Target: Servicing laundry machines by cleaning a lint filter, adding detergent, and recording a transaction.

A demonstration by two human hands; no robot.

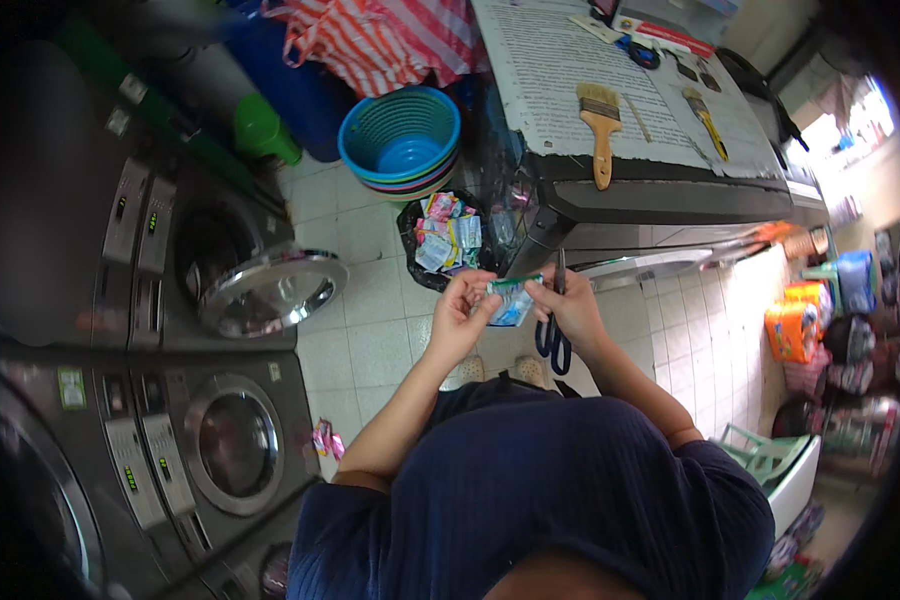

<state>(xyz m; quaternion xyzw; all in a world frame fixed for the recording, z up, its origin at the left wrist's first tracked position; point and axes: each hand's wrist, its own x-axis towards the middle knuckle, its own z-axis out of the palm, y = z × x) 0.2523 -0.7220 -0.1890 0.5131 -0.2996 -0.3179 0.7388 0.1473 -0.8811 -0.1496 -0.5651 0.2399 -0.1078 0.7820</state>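
Note:
My left hand (460,312) and my right hand (570,310) both grip a small blue and green sachet (511,298), held between them above the tiled floor. My right hand also carries dark-handled scissors (555,330), the blades pointing up past the sachet and the loops hanging below my fingers. Just beyond my hands sits a black bin bag (420,255) holding several empty coloured sachets.
Front-loading washing machines (220,440) line the left, one with its door (270,290) swung open. A stack of blue baskets (400,140) stands on the floor. A paper-covered table (660,195) with paintbrushes (600,125) is ahead. Detergent packs (795,325) sit right.

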